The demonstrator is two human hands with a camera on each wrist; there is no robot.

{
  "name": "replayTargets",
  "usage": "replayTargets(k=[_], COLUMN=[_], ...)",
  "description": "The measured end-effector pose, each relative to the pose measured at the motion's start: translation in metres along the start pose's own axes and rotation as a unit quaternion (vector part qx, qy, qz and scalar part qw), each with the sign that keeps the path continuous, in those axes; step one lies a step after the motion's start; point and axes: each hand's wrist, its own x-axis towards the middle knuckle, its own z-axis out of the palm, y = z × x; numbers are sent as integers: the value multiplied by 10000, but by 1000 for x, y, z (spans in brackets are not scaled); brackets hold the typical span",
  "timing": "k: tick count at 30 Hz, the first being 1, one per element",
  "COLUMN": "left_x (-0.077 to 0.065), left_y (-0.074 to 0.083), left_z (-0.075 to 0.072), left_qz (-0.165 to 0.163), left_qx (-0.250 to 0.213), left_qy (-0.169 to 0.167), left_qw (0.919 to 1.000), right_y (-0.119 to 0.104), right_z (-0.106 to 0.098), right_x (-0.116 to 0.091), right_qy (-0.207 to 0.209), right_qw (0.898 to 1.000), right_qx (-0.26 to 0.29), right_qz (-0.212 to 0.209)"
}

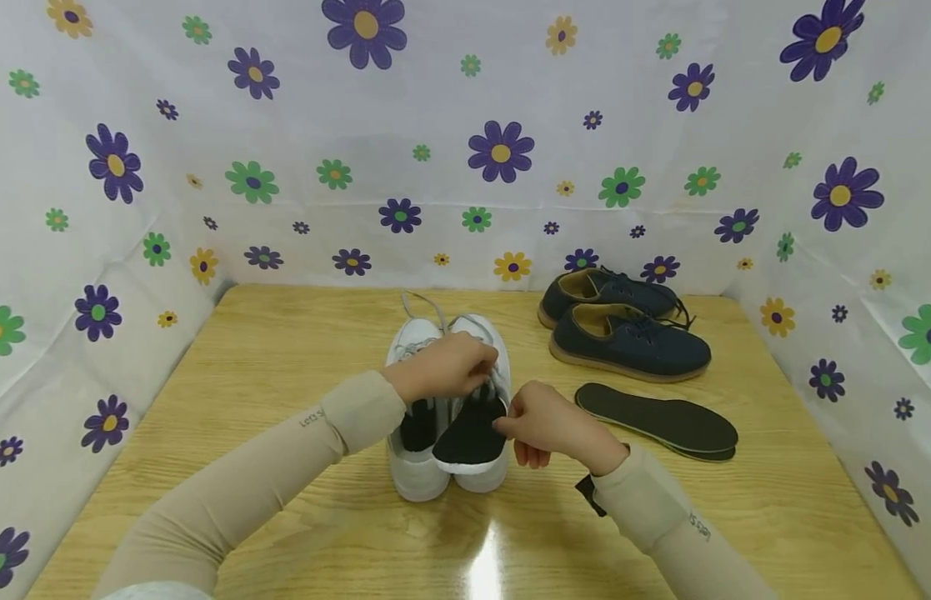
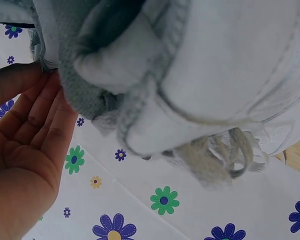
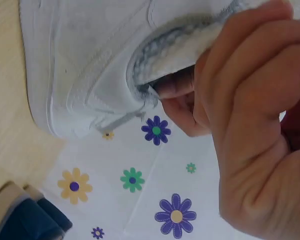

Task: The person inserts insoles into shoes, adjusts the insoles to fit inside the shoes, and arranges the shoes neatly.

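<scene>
Two white sneakers stand side by side, heels toward me: the left sneaker (image 1: 420, 482) and the right sneaker (image 1: 489, 483). A black insole (image 1: 471, 431) lies partway in the right sneaker, its heel end raised over the collar. My left hand (image 1: 453, 364) pinches the grey-lined tongue (image 2: 72, 75) of that sneaker between thumb and fingers. With thumb and fingers my right hand (image 1: 551, 425) grips the insole's right edge; its pale, textured underside (image 3: 182, 52) shows in the right wrist view. The insole's toe end is hidden inside the sneaker.
Two navy lace-up shoes (image 1: 630, 346) stand at the back right of the wooden table (image 1: 285, 350). In front of them lies a stacked pair of dark insoles (image 1: 660, 417). Flower-printed cloth (image 1: 435, 108) encloses the back and sides.
</scene>
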Motion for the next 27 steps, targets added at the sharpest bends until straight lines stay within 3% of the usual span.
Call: replayTargets(k=[5,18,27], left_x=[1,0,0], left_y=[1,-2,-1], left_z=[0,1,1], left_qz=[34,-14,-34], left_qx=[-22,-38,-35], left_qy=[-2,-58,-77], left_qw=[10000,10000,10000], right_y=[1,-2,3], right_z=[2,5,9], right_x=[3,14,22], right_qy=[60,362,737], right_qw=[9999,9990,9951], right_qx=[118,-213,-653], right_qz=[-77,152,69])
